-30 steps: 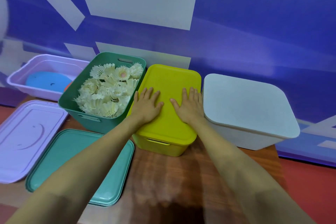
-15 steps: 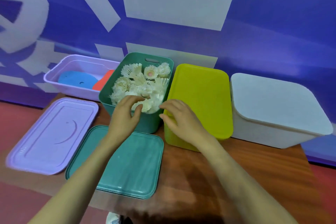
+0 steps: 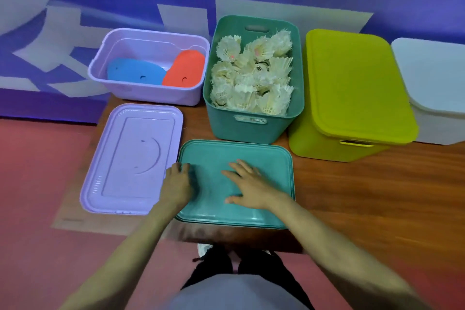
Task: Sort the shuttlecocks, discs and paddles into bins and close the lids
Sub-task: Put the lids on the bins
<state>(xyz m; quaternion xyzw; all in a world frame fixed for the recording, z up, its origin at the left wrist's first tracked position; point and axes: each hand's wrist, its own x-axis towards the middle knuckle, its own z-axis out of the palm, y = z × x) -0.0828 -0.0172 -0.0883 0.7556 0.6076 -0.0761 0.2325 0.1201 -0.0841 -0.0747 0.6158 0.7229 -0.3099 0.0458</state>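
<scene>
An open green bin (image 3: pixel 299 70) at the middle back is full of white feather shuttlecocks (image 3: pixel 251 78). Its green lid (image 3: pixel 251 151) lies flat on the table in front of it. My left hand (image 3: pixel 176 184) has its fingers curled over the lid's left edge. Resting flat on top of the lid, my right hand (image 3: pixel 249 189) has its fingers spread. To the left, an open purple bin (image 3: pixel 151 94) holds a blue paddle (image 3: pixel 133 73) and a red paddle (image 3: pixel 186 68). The purple lid (image 3: pixel 130 156) lies in front of that bin.
A yellow-green bin (image 3: pixel 352 83) with its lid on stands right of the green bin. A white bin (image 3: pixel 432 78), also lidded, is at the far right. Bare wooden table (image 3: pixel 377 184) lies to the right of the green lid. A blue wall stands behind.
Both hands left the yellow-green lid, passed the green bin's front and came down onto the green lid. My view has swung left and down.
</scene>
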